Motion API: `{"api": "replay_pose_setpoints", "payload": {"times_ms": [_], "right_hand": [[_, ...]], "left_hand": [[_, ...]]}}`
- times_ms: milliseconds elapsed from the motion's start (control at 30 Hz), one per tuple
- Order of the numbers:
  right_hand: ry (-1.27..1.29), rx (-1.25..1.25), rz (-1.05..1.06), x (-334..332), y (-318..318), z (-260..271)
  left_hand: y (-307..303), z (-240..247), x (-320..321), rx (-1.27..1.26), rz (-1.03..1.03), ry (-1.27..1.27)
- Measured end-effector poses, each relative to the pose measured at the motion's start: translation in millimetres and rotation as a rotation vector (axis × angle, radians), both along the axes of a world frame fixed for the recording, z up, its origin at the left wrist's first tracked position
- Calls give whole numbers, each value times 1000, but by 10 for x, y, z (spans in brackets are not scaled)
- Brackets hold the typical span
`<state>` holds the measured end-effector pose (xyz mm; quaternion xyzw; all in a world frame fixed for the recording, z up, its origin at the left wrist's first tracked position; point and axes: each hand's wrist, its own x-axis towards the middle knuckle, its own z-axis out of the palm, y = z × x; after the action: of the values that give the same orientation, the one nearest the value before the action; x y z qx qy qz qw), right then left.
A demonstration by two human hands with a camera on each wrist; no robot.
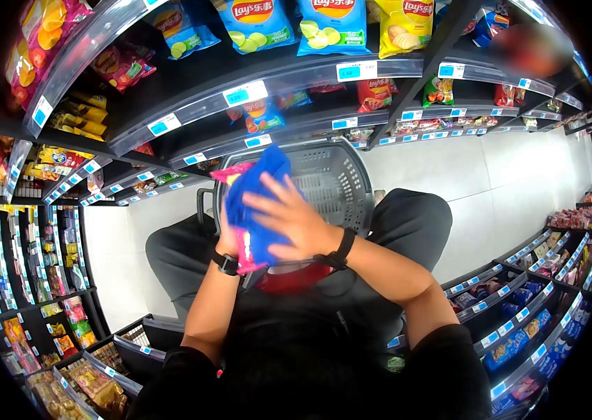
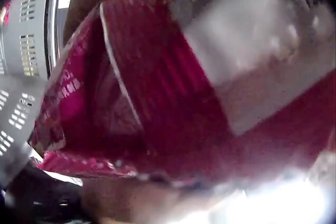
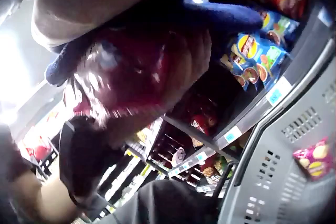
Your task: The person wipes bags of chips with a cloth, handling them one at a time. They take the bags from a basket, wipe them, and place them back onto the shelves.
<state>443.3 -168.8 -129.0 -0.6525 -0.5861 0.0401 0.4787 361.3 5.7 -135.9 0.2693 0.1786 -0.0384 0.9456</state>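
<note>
A pink snack bag point(image 1: 245, 253) is held between the two hands above the grey basket point(image 1: 359, 183), with a blue cloth point(image 1: 257, 189) over its upper side. The right hand point(image 1: 289, 220) lies on the cloth with its fingers spread. At the bag's near left side the left hand point(image 1: 226, 238) grips it from beneath, most of its fingers hidden. The left wrist view is filled by the bag's pink back point(image 2: 173, 77). In the right wrist view the bag point(image 3: 126, 71) shows under the blue cloth point(image 3: 226, 16), fingers of the left hand around it.
Shelves of chip bags point(image 1: 254, 24) curve along the front. Another pink bag point(image 3: 315, 158) shows by the basket wall in the right wrist view. Something red point(image 1: 296, 278) lies at the lap below the basket. Further shelves point(image 1: 520, 322) stand behind on both sides.
</note>
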Motion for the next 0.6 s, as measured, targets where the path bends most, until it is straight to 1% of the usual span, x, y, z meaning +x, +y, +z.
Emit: {"api": "replay_pose_setpoints", "payload": {"times_ms": [33, 100, 167, 200, 233, 267, 300, 333, 367, 400, 433, 467, 500, 533, 567, 600], "right_hand": [[-80, -28, 60, -38, -9, 23], [-178, 8, 88, -122, 8, -13], [-235, 30, 84, -137, 12, -79], [-163, 19, 115, -112, -16, -36], [-83, 58, 60, -95, -4, -36], [-3, 96, 5, -84, 7, -40], [78, 133, -47, -78, 16, -41], [163, 225, -108, -51, 43, -27], [328, 273, -140, -28, 89, -54], [494, 319, -172, -10, 143, -119], [660, 363, -203, 10, 178, -187], [857, 223, -184, 55, 119, -253], [1087, 228, -193, 81, 123, -290], [1329, 317, -154, 117, 137, -314], [1469, 371, -163, 120, 158, -319], [1608, 434, -179, 128, 185, -263]], "left_hand": [[149, 49, 109, -38, -130, 26], [123, 240, 110, -207, -226, 34], [110, 201, 89, -184, -231, 30], [123, 128, 72, -183, -242, 25], [138, 85, 67, -182, -256, 17], [135, 61, 36, -61, -235, 7], [122, -102, -59, 402, -219, -144], [23, 21, -59, 353, -178, -46], [-78, 142, -59, 303, -137, 53], [-110, 82, -68, 428, -123, -69], [-174, 56, -87, 429, -122, -80], [-203, 17, -76, 492, -161, -69], [-238, 1, -48, 555, -200, -59], [-324, 80, -19, 673, -211, -80], [-323, 45, -24, 711, -287, -82], [-336, 46, -11, 748, -309, -95]]}}
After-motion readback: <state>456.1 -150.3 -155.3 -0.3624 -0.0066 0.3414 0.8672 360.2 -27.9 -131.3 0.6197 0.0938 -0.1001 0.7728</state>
